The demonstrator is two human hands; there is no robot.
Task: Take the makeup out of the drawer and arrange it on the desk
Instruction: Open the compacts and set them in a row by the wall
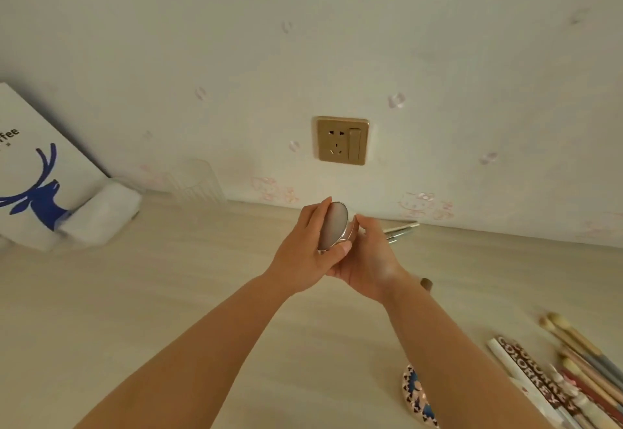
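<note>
Hands, left (305,253) and right (365,260), grip a round compact (333,224) above the desk (168,294).

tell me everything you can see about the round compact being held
The round compact is a flat disc with a smooth, matte pinkish-beige lid and a shiny metallic rim. It looks closed, tilted on edge with its lid facing left. It is held above the desk, near the wall, the left hand and right hand both gripping its rim.

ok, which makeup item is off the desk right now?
The round compact, gripped on edge between the left hand and right hand. The patterned compact, brushes and pencils all lie on the desk.
</note>
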